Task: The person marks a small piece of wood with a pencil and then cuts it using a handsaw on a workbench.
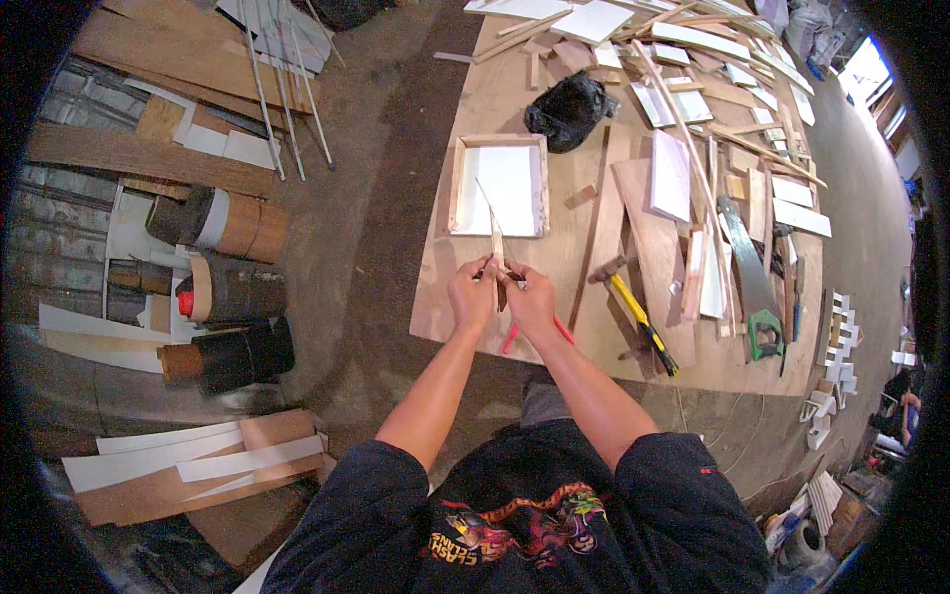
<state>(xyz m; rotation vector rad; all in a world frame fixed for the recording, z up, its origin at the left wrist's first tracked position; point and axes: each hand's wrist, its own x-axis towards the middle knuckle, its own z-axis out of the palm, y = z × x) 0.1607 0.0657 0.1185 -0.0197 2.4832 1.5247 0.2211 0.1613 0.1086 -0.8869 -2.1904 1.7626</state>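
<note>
My left hand (471, 295) and my right hand (530, 297) are closed together around a narrow light wooden strip (497, 238), fingers pinched at its lower part. Thin slivers at its upper end reach over a shallow wooden box (542, 183) with a white bottom, which lies just beyond my hands. Red handles (558, 331) of a tool show under my hands on the plywood table (440, 302); the rest of it is hidden. To the right lie a hammer (641, 319) with a yellow-and-black handle and a handsaw (747, 257) with a green handle.
Many wood and white board offcuts (701, 35) cover the table's back and right, beside a black plastic bundle (569, 109). At left are thick rolls (242, 351), thin rods (282, 109) and stacked boards (178, 455). Small white pieces (831, 356) stand on the floor at right.
</note>
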